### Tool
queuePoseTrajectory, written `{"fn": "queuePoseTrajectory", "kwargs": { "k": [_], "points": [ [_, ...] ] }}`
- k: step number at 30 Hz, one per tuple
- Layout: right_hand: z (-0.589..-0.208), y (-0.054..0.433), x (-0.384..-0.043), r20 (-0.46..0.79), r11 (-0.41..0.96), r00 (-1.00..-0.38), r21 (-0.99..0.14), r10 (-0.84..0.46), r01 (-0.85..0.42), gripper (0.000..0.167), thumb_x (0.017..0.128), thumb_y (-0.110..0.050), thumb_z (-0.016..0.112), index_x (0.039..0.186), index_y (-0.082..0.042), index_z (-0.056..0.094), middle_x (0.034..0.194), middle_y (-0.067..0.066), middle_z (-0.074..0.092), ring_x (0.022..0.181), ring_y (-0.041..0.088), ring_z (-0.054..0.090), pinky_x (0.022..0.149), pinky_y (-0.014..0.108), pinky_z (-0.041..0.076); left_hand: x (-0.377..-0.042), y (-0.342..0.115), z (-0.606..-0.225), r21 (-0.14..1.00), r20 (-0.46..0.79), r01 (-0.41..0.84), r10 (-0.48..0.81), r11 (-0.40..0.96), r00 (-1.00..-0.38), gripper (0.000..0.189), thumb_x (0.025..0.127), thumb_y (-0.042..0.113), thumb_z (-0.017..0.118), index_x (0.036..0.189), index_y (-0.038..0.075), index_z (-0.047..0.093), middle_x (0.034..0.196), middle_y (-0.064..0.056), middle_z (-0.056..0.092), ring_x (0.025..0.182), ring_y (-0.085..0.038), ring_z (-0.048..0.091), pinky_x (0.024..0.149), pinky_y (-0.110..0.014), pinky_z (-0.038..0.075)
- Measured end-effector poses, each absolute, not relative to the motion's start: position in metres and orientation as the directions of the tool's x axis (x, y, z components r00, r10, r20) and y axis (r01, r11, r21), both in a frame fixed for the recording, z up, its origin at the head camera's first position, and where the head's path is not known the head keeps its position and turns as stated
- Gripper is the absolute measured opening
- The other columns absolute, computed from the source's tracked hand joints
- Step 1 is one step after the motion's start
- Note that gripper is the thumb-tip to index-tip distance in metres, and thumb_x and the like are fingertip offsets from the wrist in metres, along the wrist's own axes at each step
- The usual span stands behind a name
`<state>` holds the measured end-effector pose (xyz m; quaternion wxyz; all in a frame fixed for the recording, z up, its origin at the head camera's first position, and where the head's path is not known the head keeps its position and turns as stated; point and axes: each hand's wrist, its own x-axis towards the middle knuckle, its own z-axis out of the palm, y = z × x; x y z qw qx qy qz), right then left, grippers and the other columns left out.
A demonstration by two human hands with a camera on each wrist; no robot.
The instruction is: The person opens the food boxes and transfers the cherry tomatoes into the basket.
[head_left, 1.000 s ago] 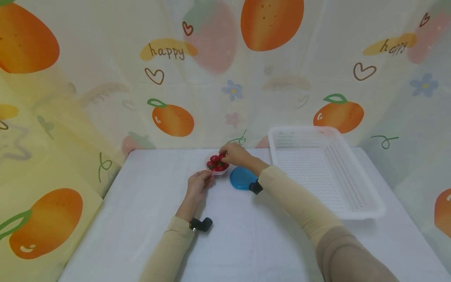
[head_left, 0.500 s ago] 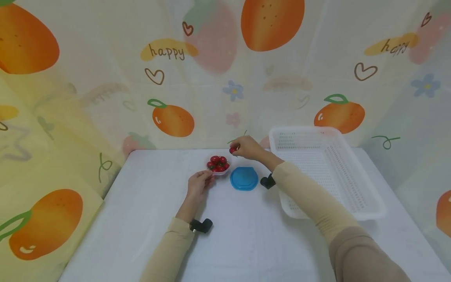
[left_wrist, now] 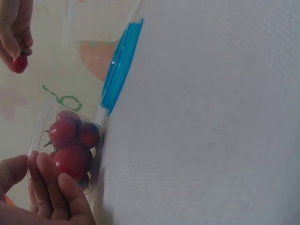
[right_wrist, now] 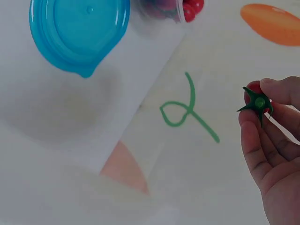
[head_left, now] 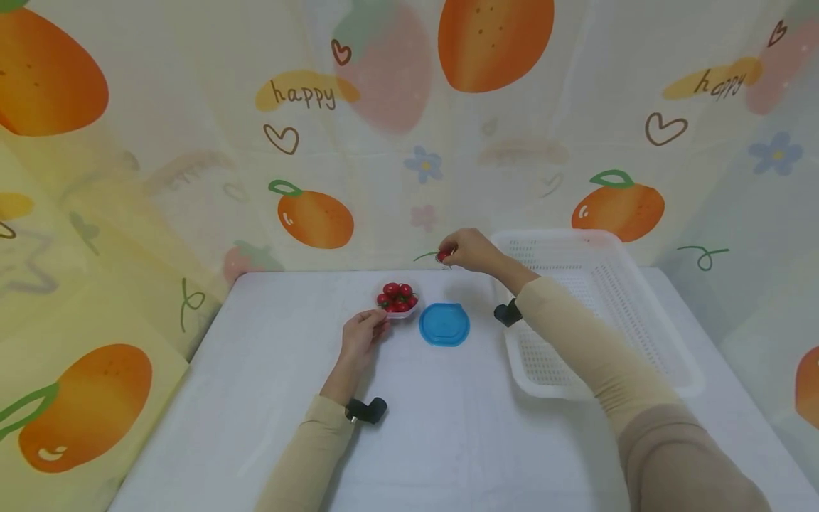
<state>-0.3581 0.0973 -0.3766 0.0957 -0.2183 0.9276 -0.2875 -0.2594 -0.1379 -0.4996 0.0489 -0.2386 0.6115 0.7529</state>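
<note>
My right hand (head_left: 473,250) pinches a red cherry tomato (head_left: 443,255) in the air near the back edge of the table. The right wrist view shows the tomato's green star-shaped calyx (right_wrist: 258,102) facing the camera. My left hand (head_left: 362,334) holds the near left rim of a small clear container (left_wrist: 97,161), thumb and fingertips at its edge. Several cherry tomatoes (head_left: 397,295) are heaped inside it, some with green stems. A blue lid (head_left: 444,325) lies flat on the table, just right of the container and apart from both hands.
A large white perforated basket (head_left: 544,390) stands on the right of the table, partly beneath my right forearm. The white-covered table (head_left: 224,398) backs onto a fruit-patterned curtain (head_left: 377,185).
My right hand has lifted a cherry tomato from the container and carried it up and rightward, past the blue lid toward the basket. My left hand stays at the container.
</note>
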Motion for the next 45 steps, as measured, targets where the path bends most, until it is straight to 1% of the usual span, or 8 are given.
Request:
{"fn": "queuePoseTrajectory", "kwargs": {
  "k": [6,12,17,23,30,35,40,45],
  "points": [
    [-0.369,0.118,-0.365,-0.045,0.735,-0.902,-0.598,-0.430,-0.320,0.033,0.092,-0.011,0.064,0.124,0.001,0.063,0.119,0.020,0.065,0.104,0.031,0.060,0.095,0.041,0.055,-0.260,-0.138,-0.502,0.895,-0.427,-0.373,-0.226,-0.245,-0.875,0.030,0.095,0.024,0.063,0.118,0.007,0.058,0.110,-0.009,0.064,0.103,-0.019,0.065,0.098,-0.030,0.053],
    [-0.356,0.146,-0.367,0.002,0.740,-0.923,-0.597,-0.385,-0.310,0.035,0.091,-0.010,0.063,0.123,0.004,0.062,0.120,0.024,0.064,0.106,0.035,0.060,0.096,0.045,0.053,-0.260,-0.138,-0.503,0.898,-0.423,-0.373,-0.227,-0.232,-0.877,0.030,0.095,0.023,0.063,0.119,0.006,0.058,0.109,-0.008,0.065,0.105,-0.021,0.065,0.092,-0.027,0.055],
    [-0.355,0.169,-0.372,-0.019,0.762,-0.939,-0.589,-0.345,-0.268,0.035,0.092,-0.009,0.062,0.124,0.004,0.061,0.120,0.024,0.063,0.104,0.035,0.058,0.096,0.047,0.053,-0.260,-0.138,-0.500,0.896,-0.426,-0.372,-0.231,-0.244,-0.875,0.029,0.095,0.023,0.063,0.119,0.007,0.057,0.108,-0.007,0.065,0.107,-0.022,0.064,0.094,-0.028,0.054],
    [-0.362,0.194,-0.374,-0.044,0.789,-0.949,-0.568,-0.314,-0.234,0.034,0.093,-0.008,0.060,0.125,0.005,0.060,0.121,0.026,0.062,0.104,0.036,0.057,0.097,0.049,0.052,-0.259,-0.137,-0.499,0.890,-0.436,-0.378,-0.228,-0.256,-0.871,0.029,0.095,0.022,0.063,0.119,0.006,0.057,0.110,-0.009,0.064,0.108,-0.024,0.064,0.099,-0.032,0.052],
    [-0.373,0.211,-0.375,-0.085,0.808,-0.958,-0.560,-0.275,-0.182,0.036,0.093,-0.009,0.059,0.127,0.005,0.058,0.123,0.027,0.060,0.106,0.037,0.056,0.099,0.050,0.050,-0.259,-0.136,-0.500,0.890,-0.434,-0.373,-0.234,-0.264,-0.870,0.028,0.095,0.021,0.063,0.119,0.007,0.058,0.109,-0.008,0.065,0.106,-0.022,0.064,0.097,-0.032,0.053],
    [-0.386,0.218,-0.374,-0.108,0.807,-0.961,-0.571,-0.254,-0.149,0.037,0.093,-0.008,0.058,0.128,0.005,0.057,0.126,0.028,0.059,0.108,0.038,0.055,0.101,0.052,0.049,-0.259,-0.137,-0.500,0.888,-0.439,-0.378,-0.236,-0.263,-0.867,0.028,0.095,0.020,0.063,0.119,0.007,0.058,0.109,-0.008,0.066,0.104,-0.021,0.065,0.097,-0.032,0.053],
    [-0.400,0.222,-0.375,-0.094,0.808,-0.963,-0.569,-0.252,-0.155,0.037,0.092,-0.006,0.058,0.125,0.010,0.057,0.124,0.031,0.060,0.108,0.040,0.056,0.100,0.052,0.048,-0.260,-0.137,-0.501,0.886,-0.440,-0.381,-0.224,-0.263,-0.869,0.031,0.094,0.021,0.064,0.121,0.007,0.057,0.109,-0.008,0.066,0.105,-0.021,0.065,0.097,-0.031,0.053],
    [-0.416,0.222,-0.373,-0.109,0.797,-0.967,-0.592,-0.229,-0.122,0.036,0.092,-0.005,0.058,0.124,0.010,0.058,0.123,0.031,0.059,0.106,0.039,0.056,0.099,0.052,0.049,-0.260,-0.138,-0.500,0.886,-0.442,-0.383,-0.224,-0.263,-0.869,0.030,0.095,0.022,0.063,0.121,0.007,0.057,0.109,-0.008,0.066,0.105,-0.020,0.065,0.097,-0.031,0.053]
  ]
}}
